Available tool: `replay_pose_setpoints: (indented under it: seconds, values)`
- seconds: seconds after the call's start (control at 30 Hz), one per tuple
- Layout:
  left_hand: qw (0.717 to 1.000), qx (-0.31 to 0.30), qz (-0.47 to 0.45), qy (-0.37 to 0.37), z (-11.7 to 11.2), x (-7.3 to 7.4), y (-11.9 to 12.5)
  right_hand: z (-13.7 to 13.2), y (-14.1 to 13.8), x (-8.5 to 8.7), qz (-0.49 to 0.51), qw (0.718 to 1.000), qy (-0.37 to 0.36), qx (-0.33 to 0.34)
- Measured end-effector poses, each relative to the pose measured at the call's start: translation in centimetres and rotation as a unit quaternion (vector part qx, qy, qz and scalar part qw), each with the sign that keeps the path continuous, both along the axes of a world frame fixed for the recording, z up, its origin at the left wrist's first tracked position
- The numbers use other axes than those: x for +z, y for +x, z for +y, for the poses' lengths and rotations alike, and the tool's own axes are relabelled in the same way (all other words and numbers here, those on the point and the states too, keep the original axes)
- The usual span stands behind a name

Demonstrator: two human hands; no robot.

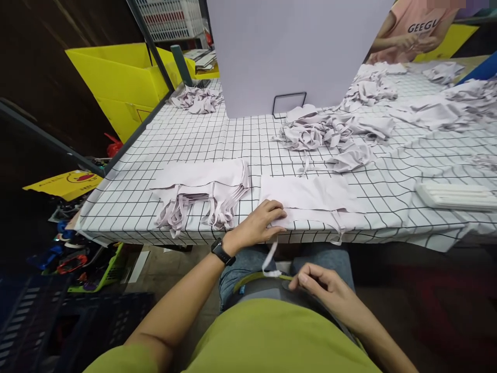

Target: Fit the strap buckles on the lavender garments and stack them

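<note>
My left hand, with a black watch on the wrist, rests fingers curled on the near edge of a flat pale lilac garment lying on the gridded table. A thin strap of the garment hangs off the table edge below that hand. Down at my lap, my right hand has its fingers pinched together near the strap's end; what it grips is too small to make out. A neat stack of folded lilac garments lies just left of my left hand.
A loose heap of lilac garments sits mid-table before a white upright board. More heaps lie at right and far left. A white flat box sits right. Another person in pink works opposite. Yellow bins and crates stand left.
</note>
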State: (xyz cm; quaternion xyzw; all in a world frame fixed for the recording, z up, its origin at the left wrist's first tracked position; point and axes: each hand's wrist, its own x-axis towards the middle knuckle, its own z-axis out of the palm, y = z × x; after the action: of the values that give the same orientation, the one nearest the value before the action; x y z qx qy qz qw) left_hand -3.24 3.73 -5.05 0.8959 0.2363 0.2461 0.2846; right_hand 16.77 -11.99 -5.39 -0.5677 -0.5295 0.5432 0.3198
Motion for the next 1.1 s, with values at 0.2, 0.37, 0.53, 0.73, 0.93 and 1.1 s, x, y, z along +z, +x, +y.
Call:
replay_pose_setpoints:
  seconds: [0.2, 0.37, 0.53, 0.73, 0.93, 1.1]
  values:
    - [1.000, 0.001, -0.009, -0.018, 0.1, 0.0, 0.1, 5.2, -2.2, -4.6, -0.006, 0.990, 0.064, -0.126]
    - [1.000, -0.007, -0.005, -0.025, 0.3, -0.1, 0.0, 7.0, -3.6, -5.3, 0.001, 0.992, 0.085, -0.095]
    - [1.000, -0.008, -0.006, -0.010, 0.2, -0.1, -0.1, 4.4, -2.7, -2.3, 0.009, 0.997, 0.062, -0.045]
    - [1.000, -0.003, -0.005, 0.011, 0.0, 0.0, -0.1, -0.6, -0.2, 2.4, -0.052, 0.998, 0.001, 0.020]
    - [1.000, -0.004, -0.002, 0.021, 0.0, -0.1, 0.0, -4.6, 4.1, 4.8, -0.108, 0.992, -0.061, 0.022]
    - [1.000, -0.001, 0.004, 0.021, -0.1, 0.0, -0.1, -5.8, 5.7, 6.2, -0.078, 0.990, -0.092, -0.072]
